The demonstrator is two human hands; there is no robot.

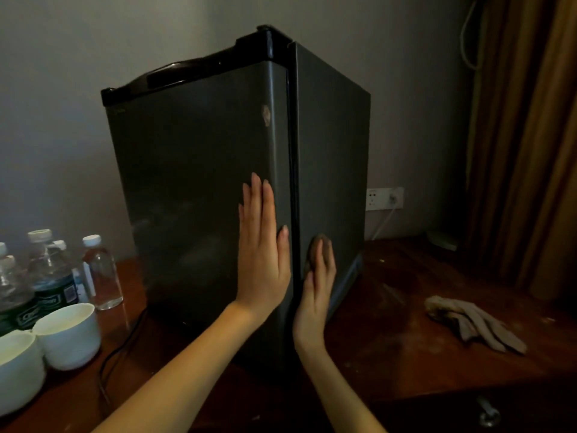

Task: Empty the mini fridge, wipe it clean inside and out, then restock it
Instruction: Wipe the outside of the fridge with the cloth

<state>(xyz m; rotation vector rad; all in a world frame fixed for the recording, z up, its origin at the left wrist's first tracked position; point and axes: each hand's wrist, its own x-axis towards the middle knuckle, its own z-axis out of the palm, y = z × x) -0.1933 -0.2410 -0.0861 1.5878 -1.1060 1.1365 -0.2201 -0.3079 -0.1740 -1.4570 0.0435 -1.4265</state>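
Two hands on the dark grey box-shaped mini fridge (193, 170): left hand (263, 245) flat, fingers (257, 198) together; right hand (315, 295) pressing a brown cloth (311, 259) with straight fingers

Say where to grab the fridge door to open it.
Hook fingers into the recessed slot in the black top trim of the door, coming from above and in front. The hinge cap sits at the right corner, so likely pull near the slot's left end. The door face is flat, no other grip; the left hand only lies flat on it.

head camera looks down, close, at the fridge (199, 189) corner.
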